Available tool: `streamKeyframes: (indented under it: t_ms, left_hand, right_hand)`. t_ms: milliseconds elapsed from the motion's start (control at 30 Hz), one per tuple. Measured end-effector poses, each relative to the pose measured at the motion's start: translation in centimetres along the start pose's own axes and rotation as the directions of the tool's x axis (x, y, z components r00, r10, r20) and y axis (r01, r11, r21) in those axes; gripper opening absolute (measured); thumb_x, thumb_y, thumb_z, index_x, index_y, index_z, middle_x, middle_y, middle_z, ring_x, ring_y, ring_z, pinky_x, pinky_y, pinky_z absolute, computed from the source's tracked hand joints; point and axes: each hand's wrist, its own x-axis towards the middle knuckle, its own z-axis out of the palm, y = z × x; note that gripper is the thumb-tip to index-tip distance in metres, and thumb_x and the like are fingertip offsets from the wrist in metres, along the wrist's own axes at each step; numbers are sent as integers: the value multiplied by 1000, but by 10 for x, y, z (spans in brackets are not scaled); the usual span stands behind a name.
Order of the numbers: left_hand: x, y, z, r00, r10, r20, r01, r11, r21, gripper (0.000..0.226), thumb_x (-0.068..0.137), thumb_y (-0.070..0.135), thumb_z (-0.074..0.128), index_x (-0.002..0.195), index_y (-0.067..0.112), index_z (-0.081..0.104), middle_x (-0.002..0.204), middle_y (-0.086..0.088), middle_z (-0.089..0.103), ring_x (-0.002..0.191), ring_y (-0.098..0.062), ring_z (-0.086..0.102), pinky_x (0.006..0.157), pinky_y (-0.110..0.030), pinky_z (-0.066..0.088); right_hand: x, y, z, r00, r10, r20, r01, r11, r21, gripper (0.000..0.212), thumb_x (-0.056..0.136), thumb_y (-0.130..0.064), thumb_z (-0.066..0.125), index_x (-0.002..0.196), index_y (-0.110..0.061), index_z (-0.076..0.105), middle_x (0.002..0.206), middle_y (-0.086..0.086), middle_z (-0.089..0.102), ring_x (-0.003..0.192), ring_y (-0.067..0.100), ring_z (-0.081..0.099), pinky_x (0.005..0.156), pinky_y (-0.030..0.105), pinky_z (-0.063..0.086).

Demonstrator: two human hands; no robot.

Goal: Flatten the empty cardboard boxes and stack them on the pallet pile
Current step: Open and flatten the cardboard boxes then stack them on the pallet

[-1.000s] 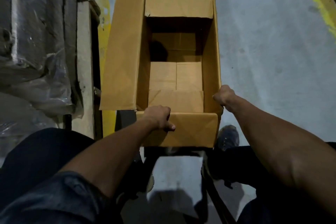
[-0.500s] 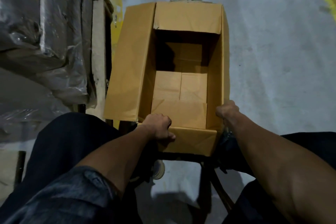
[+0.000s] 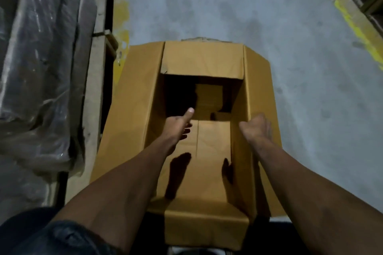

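An open brown cardboard box (image 3: pixel 132 114) stands on the floor in front of me, its top flaps spread outward. The bottom flaps (image 3: pixel 213 151) are still folded shut inside. My left hand (image 3: pixel 178 128) reaches down into the box above those flaps, thumb stretched forward, fingers loosely curled and holding nothing. My right hand (image 3: pixel 257 128) sits on the top edge of the right wall, thumb inside and fingers curled over the outside. Both forearms cast shadows on the box bottom.
A plastic-wrapped load (image 3: pixel 41 68) on a wooden pallet (image 3: pixel 95 89) stands close on the left. Grey concrete floor (image 3: pixel 207 2) lies ahead and to the right, with a yellow line (image 3: pixel 352 25) at the far right. My dark trousers fill the lower edge.
Both hands left the near flap and corner and moved forward. The left went down into the box, the right along the right wall. The view came closer over the box.
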Motion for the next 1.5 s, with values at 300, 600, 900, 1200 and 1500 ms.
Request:
streamKeyframes:
  t_ms: [300,600,900,1200,1500]
  left_hand:
    - [98,91,24,975,-166,149,205,405,-891,85,93,49,62,156,9,23,160,-16,29,146,-34,32,117,-47,32]
    - [138,123,39,962,-163,217,250,217,-944,26,91,6,66,116,3,60,124,-24,63,116,-37,61,107,-51,44]
    - [129,168,34,1000,7,25,21,363,-932,6,90,2,64,93,6,61,104,-10,61,98,-21,58,112,-42,41]
    - [199,189,27,850,525,52,-394,566,724,81,97,27,63,159,16,12,167,-4,3,153,-27,-4,122,-41,13]
    - [259,175,20,743,603,290,-361,-3,933,51,101,46,48,137,11,44,139,-14,51,127,-33,46,108,-41,34]
  right_hand:
    - [87,-66,-5,998,48,42,-52,994,97,83,85,-41,74,148,-8,31,146,17,42,132,38,43,105,51,44]
    - [84,-63,13,999,3,-41,-2,1000,18,33,101,-19,54,133,-12,48,117,13,59,103,31,56,72,34,37]
    - [81,-68,18,998,-3,-60,2,1000,-18,33,101,-17,54,134,-11,49,117,14,63,102,32,61,70,34,41]
    - [84,-65,23,997,-14,-79,10,999,-44,38,102,-19,53,139,-12,47,118,16,63,105,35,61,76,39,48]
    - [85,-65,28,995,-34,-99,28,998,-61,43,102,-16,53,143,-10,43,122,16,63,109,35,60,73,34,40]
